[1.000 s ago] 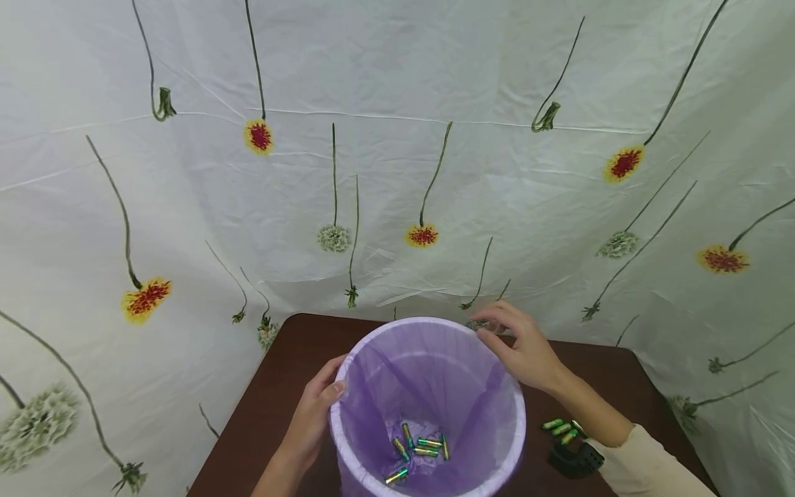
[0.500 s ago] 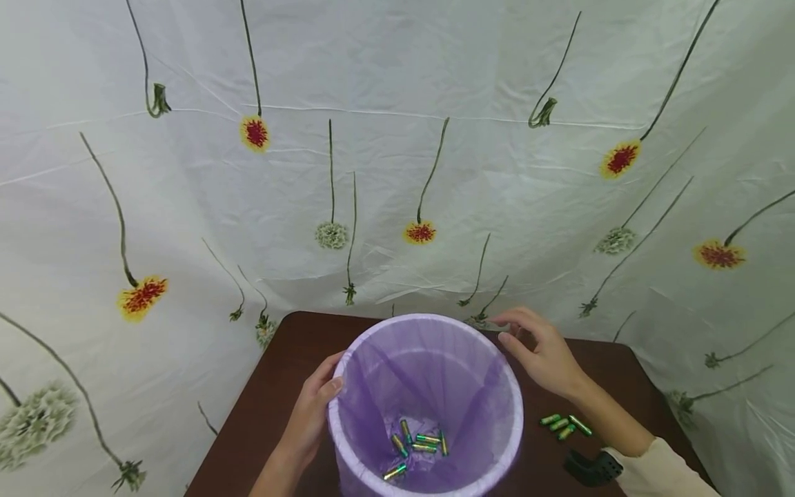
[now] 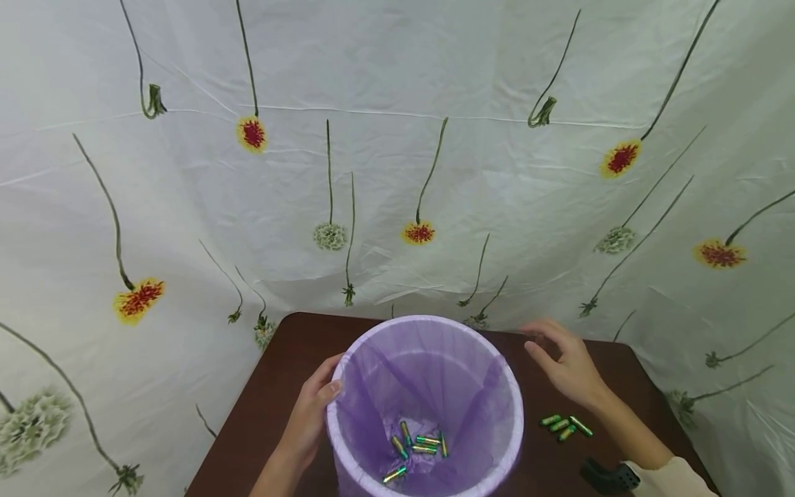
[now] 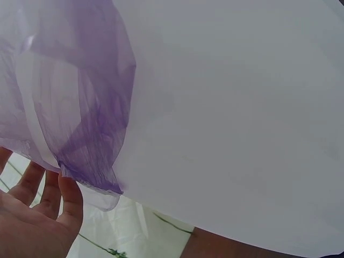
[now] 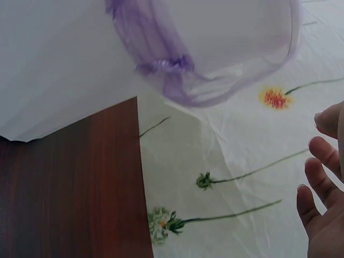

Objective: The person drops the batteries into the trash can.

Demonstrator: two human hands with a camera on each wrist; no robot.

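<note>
A white trash bin (image 3: pixel 519 407), lined with a purple plastic bag (image 3: pixel 428 373), stands upright in the head view. Several green-and-gold batteries (image 3: pixel 427 440) lie at its bottom. My left hand (image 3: pixel 308 407) holds the bin's left rim, thumb over the edge; in the left wrist view the hand's fingers (image 4: pixel 69 199) are at the bag's folded-over edge. To the right of the bin, my right hand (image 3: pixel 574 366) is held in the air with fingers loosely bent and nothing in them. Several more batteries (image 3: pixel 566 426) lie on the table beside the bin, below that hand.
The dark brown table (image 3: pixel 310 331) carries the bin. A black wrist device (image 3: pixel 609 476) sits at the right sleeve (image 3: pixel 673 480). Behind and around the table hangs a white cloth (image 3: pixel 385 69) printed with flowers.
My right hand has moved away from the bin's rim to the right, over the table. The left hand stays at the rim, and the batteries in the bin lie as before.
</note>
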